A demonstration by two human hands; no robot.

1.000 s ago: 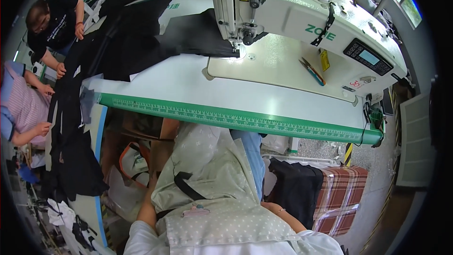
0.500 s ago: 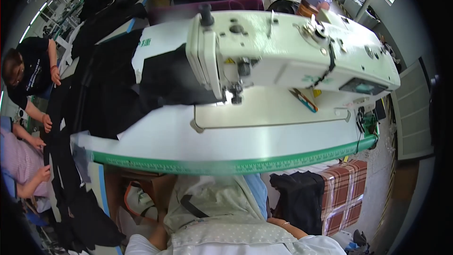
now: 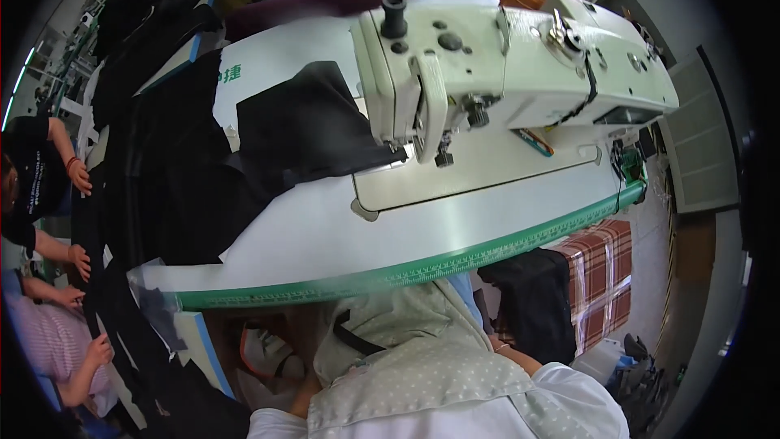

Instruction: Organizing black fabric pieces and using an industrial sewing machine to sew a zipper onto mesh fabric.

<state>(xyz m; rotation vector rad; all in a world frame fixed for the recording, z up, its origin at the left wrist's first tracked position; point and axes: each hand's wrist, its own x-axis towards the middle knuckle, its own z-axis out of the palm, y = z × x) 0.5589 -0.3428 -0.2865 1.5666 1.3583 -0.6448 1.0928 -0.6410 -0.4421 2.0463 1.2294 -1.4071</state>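
Note:
Neither of my hands shows in the head view. A white industrial sewing machine [image 3: 504, 73] stands on a white table [image 3: 325, 236] whose near edge carries a green ruler strip. A piece of black fabric [image 3: 309, 126] lies on the table left of the needle, one corner reaching under the machine head. More black fabric [image 3: 162, 162] is heaped along the table's left end. Below the table edge I see my pale dotted apron [image 3: 406, 374].
At the left, two other people [image 3: 41, 187] [image 3: 57, 349] handle a long strip of black cloth. A plaid bag [image 3: 597, 268] and a dark cloth [image 3: 532, 301] sit on the floor at the right. A small tool [image 3: 532, 142] lies on the machine bed.
The view has swung left and tilted, so the machine looks larger and turned. The black fabric by the needle stays put. No hand has come into view.

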